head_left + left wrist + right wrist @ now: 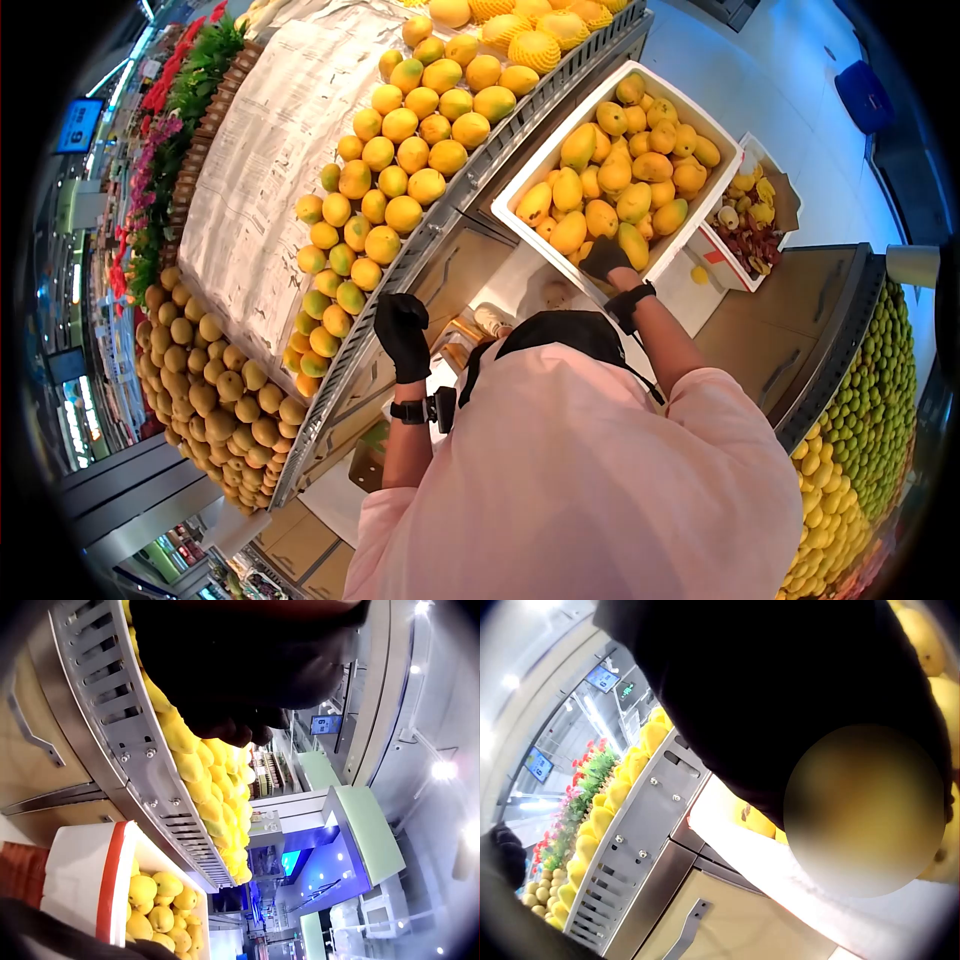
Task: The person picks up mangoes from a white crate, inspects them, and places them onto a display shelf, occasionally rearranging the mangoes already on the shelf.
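Both hands wear black gloves. My left hand (402, 335) is raised beside the slatted metal edge (455, 190) of the fruit display, fingers loosely curled, with nothing seen in it. Rows of yellow-green mangoes (383, 243) lie just past that edge. My right hand (606, 260) reaches over the near wall of a white foam box (722, 150), its fingers down at the mangoes (633, 203) inside. In the right wrist view the glove (795, 697) hides much of the box, and a blurred patch covers the fingertip area; I cannot tell whether the fingers grip a mango.
White paper (265, 170) lines the display behind the mango rows. Brown round fruit (215, 395) is heaped at the left, and net-wrapped fruit (535, 50) sits at the far end. A smaller box (735, 262) with scraps stands beyond the foam box. Cabinets (800, 330) flank the right side.
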